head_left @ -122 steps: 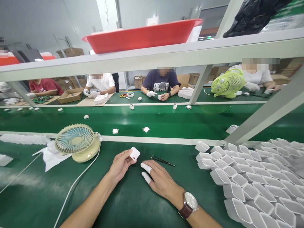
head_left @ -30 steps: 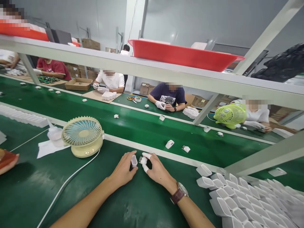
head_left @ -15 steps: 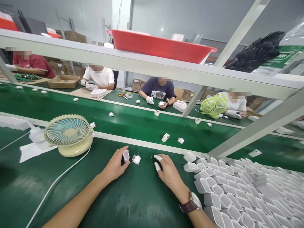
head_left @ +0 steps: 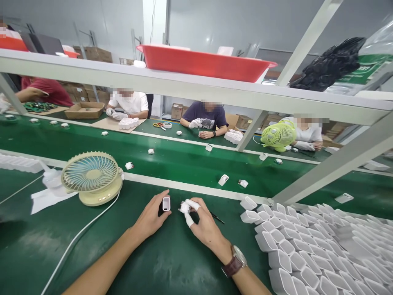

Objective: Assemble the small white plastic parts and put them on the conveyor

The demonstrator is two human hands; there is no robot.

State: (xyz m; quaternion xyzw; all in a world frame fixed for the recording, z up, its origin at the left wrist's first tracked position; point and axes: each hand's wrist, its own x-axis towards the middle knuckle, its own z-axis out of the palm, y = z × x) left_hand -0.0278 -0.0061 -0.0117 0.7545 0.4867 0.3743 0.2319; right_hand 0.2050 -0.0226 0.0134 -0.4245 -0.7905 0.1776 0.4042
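Observation:
My left hand [head_left: 150, 217] rests on the green table and grips a small white plastic housing [head_left: 166, 203] between thumb and fingers, its open end facing me. My right hand [head_left: 204, 223], with white finger cots on two fingers and a watch on the wrist, pinches a small white part [head_left: 184, 207] just right of the housing. The two pieces are close but apart. Black tweezers [head_left: 217, 218] lie on the table just behind my right hand.
A cream desk fan [head_left: 92, 177] with a white cable stands at left. Several white housings [head_left: 307, 250] are heaped at right. The conveyor belt [head_left: 190, 164] carries small white parts. Other people work across it. A slanted frame post [head_left: 334, 162] crosses at right.
My right hand has moved left from the table and picked up the small white part that lay beside the housing. My left hand has turned the housing slightly.

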